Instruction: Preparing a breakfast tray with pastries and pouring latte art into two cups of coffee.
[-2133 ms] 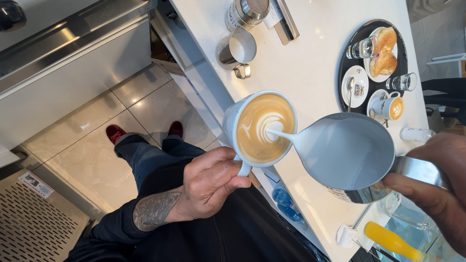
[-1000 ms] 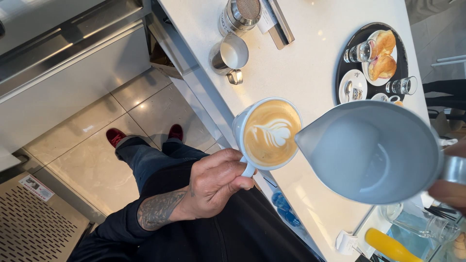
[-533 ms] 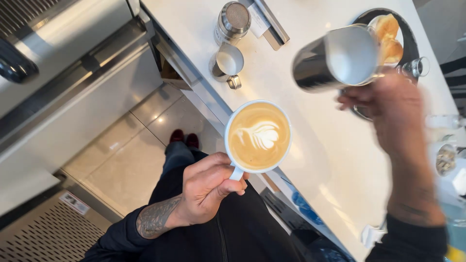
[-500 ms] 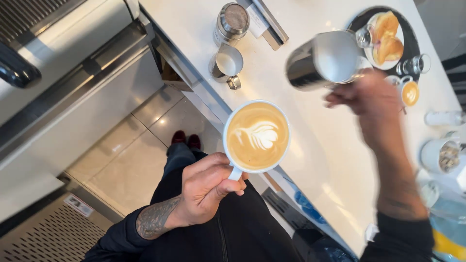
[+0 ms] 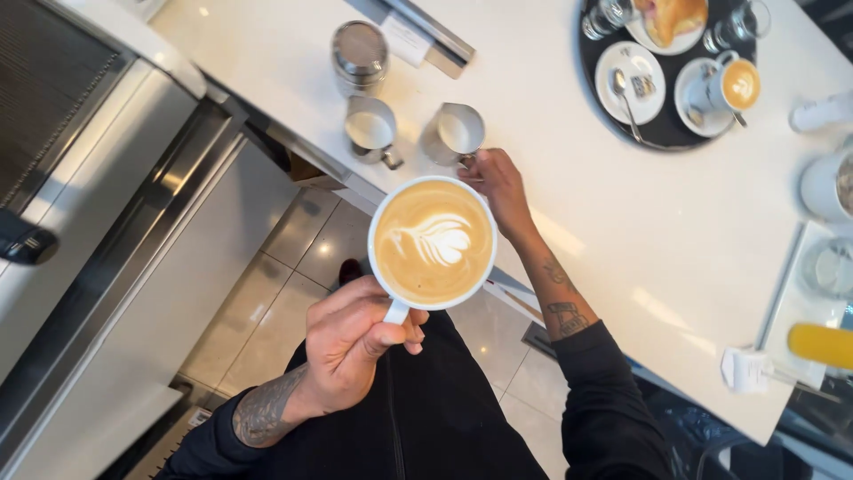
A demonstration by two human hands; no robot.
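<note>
My left hand grips the handle of a white cup and holds it level over the floor beside the white counter. The cup is full of milky coffee with a white leaf pattern on top. My right hand reaches over the counter edge and rests on the handle of a steel milk pitcher, which stands on the counter. A second steel pitcher with milk in it stands just left of it.
A steel shaker tin stands behind the pitchers. A round black tray at the back right carries a small coffee cup, saucers, glasses and a pastry. More cups, a glass and an orange bottle sit on the right. A steel machine is at left.
My right hand stopped pouring, carried the steel pitcher away from the cup and set it down on the counter beside the other pitcher. The cup stayed in my left hand.
</note>
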